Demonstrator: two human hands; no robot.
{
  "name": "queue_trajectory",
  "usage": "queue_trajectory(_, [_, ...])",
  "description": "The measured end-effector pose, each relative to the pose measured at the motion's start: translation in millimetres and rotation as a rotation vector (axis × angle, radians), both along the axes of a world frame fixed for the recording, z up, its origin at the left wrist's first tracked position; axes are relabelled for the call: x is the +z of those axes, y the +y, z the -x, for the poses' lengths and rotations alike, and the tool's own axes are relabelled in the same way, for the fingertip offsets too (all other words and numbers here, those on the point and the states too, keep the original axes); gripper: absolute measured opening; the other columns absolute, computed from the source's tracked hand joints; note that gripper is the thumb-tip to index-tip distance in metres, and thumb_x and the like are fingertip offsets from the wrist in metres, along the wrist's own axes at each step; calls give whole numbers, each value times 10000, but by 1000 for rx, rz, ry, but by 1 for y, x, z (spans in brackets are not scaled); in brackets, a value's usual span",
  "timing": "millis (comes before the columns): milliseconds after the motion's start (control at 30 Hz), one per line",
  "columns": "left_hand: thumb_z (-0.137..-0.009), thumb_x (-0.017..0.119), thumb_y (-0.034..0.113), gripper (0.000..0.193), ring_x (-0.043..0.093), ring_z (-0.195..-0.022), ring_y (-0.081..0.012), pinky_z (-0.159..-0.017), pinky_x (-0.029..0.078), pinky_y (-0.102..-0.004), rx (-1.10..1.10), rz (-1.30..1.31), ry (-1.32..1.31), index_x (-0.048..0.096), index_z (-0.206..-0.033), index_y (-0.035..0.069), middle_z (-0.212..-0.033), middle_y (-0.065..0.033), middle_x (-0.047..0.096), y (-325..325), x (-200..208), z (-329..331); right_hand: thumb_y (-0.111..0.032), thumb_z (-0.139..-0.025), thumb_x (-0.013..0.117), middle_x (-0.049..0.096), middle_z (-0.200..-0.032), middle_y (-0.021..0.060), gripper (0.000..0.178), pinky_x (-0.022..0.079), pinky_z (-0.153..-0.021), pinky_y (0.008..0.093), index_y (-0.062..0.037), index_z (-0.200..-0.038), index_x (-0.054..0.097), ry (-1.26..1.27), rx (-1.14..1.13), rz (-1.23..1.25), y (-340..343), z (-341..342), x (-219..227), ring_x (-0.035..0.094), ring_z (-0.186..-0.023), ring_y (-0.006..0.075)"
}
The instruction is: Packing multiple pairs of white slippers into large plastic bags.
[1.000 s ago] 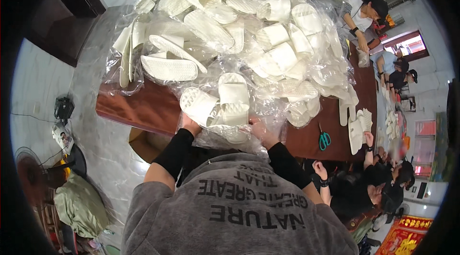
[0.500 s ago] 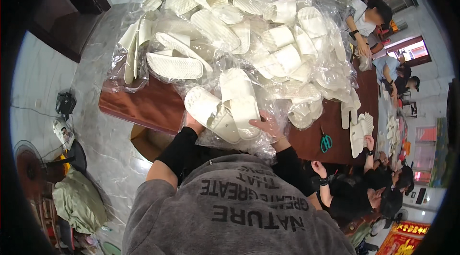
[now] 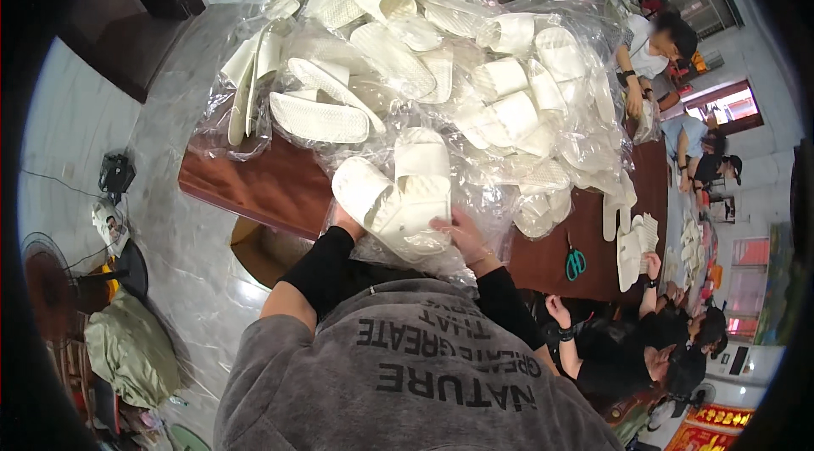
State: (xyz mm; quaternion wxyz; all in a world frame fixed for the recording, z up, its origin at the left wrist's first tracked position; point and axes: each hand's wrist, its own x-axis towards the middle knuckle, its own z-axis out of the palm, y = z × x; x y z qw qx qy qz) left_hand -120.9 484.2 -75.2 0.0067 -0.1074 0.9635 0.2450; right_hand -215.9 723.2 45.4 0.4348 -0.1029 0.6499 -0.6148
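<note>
Just in front of my body I hold a pair of white slide slippers side by side, wrapped loosely with clear plastic. My left hand grips the left slipper by its outer edge, with its fingers mostly hidden beneath. At the other side, my right hand has its thumb on top of the right slipper and its fingers around the edge. Clear plastic film hangs below the pair. Beyond them lies a large heap of white slippers in clear bags.
The heap covers much of the brown table. Teal-handled scissors lie to the right. An open cardboard box stands below the table edge. Co-workers line the right side, one holding a white slipper. A fan stands far left.
The two slippers have come closer together, with the left one now overlapping the right one's lower part. My right hand has shifted slightly inward. The whole view has moved a little.
</note>
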Motion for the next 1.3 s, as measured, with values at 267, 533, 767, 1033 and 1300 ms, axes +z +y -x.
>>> queue_trajectory(267, [-953,393,468,640,215,-1450,-257,-1174,81,-527,-52,-5,-10,318,-1488,125,-1557,-85,290,6,38,14,-137,-858,610,649,-1170,110,342,426,-989,339,22,-1159,644,529,257,-192,48,12,10,575,-1128,202])
queue_trajectory(533, [-892,483,418,731,92,-1491,-249,-1135,92,-623,9,259,108,250,-1509,102,-1612,-61,128,2,44,13,-92,-794,694,636,-1189,138,483,487,-925,325,10,-1251,579,-307,67,-168,64,32,22,627,-1046,221])
queue_trajectory(767, [-872,586,116,540,332,-1393,-278,-1116,267,-487,-84,-259,302,460,-1396,93,-1490,-118,381,-45,61,-6,-83,-791,704,662,-1118,138,452,516,-903,355,52,-1207,589,-317,-63,-125,72,26,-29,637,-1033,254])
queue_trajectory(1033, [-885,616,54,195,654,-842,-274,-742,514,-329,112,-288,295,636,-1074,9,-948,-135,664,-22,120,-12,-60,-774,702,671,-1081,122,408,511,-879,319,68,-1152,615,-296,-12,-103,85,37,-45,640,-999,208])
queue_trajectory(1300, [-858,619,-22,307,598,-705,-142,-649,498,-272,468,-808,141,578,-1157,36,-803,-82,596,-7,126,-54,-91,-766,688,658,-1128,111,501,460,-922,285,18,-1242,578,-239,-154,45,103,37,-9,614,-1043,190])
